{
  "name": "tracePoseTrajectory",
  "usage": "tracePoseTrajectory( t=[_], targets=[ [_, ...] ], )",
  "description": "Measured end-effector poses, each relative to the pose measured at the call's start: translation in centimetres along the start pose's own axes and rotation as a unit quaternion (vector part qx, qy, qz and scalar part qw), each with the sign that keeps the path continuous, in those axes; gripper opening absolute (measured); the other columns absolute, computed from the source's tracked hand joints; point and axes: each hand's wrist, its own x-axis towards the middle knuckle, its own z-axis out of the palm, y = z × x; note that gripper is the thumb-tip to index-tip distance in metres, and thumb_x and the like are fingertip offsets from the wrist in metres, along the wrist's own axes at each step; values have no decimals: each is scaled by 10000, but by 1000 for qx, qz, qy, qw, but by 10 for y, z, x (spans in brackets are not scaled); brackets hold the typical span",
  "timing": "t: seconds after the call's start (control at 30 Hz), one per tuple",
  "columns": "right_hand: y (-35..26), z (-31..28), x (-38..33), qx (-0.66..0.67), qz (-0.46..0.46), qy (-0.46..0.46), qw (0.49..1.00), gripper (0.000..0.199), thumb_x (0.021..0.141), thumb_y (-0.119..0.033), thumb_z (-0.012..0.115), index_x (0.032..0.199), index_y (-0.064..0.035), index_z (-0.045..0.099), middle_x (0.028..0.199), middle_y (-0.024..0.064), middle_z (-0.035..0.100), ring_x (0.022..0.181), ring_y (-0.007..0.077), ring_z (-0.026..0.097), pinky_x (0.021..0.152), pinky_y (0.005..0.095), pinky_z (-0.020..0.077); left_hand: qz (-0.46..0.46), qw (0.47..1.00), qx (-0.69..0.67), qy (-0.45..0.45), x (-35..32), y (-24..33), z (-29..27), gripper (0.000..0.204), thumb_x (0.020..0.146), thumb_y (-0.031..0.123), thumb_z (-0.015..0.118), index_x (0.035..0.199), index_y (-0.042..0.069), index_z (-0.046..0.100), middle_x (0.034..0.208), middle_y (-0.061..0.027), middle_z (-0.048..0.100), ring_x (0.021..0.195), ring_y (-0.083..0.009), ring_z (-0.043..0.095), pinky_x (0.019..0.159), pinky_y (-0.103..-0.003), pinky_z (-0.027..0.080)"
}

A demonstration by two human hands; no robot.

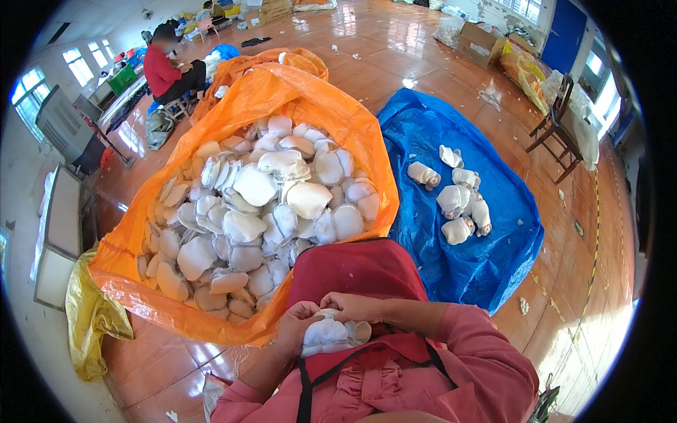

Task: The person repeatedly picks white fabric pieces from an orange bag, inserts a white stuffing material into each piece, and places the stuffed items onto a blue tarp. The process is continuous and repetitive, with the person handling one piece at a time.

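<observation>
Both hands at lap: left hand (296, 321) and right hand (360, 307) clamped on 1 white padded piece (328, 333) over red apron (356, 271); orange sack (282, 92) just ahead; advise firm pinch, piece held close over lap.

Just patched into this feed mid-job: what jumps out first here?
A big orange bag fills the middle-left floor, heaped with white fabric pieces. To its right lies a blue tarp with a small cluster of stuffed white pieces. At the bottom, the left hand and right hand together grip one white piece over the lap.
</observation>
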Motion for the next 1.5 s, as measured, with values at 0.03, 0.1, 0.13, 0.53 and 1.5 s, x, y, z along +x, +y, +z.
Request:
tracePoseTrajectory(
  t=[0.03,0.1,0.13,0.53,1.5],
  targets=[
    [-6,1,-1,-61,7,0,998,458,780,-84,637,1214,-7,512,1101,91,614,1007,170,575,857,306,471,25,998,48,13,-4,0,6,155,858,-50,642,966,57,610,874,-42,658,792,-127,639,718,-258,524],
    [-22,3,-7,-181,20,-1,983,446,768,-87,653,1193,-9,546,1076,111,637,986,173,594,855,316,477,61,993,101,10,-6,-1,9,151,867,-53,633,972,52,606,890,-36,652,817,-118,629,731,-254,516],
    [-21,6,-11,-138,23,15,990,382,752,-92,654,1119,-9,587,1005,121,654,936,178,610,844,325,480,71,992,108,-6,-7,-3,9,142,876,-49,627,978,46,604,903,-33,646,832,-111,620,745,-248,509],
    [-52,-14,-39,-66,34,-235,969,491,859,-218,676,1258,-43,451,890,25,534,716,111,528,601,253,429,-66,907,276,-311,-31,74,-1,564,829,53,706,1328,94,447,1230,-24,518,1124,-111,485,970,-280,404],
    [-43,-7,-41,-160,-72,-169,970,683,724,-309,803,1242,-16,469,1140,127,576,1077,216,542,931,344,416,8,849,417,-325,-32,83,5,807,710,77,777,1390,81,342,1319,-83,475,1242,-189,449,1038,-325,375]
  ],
)
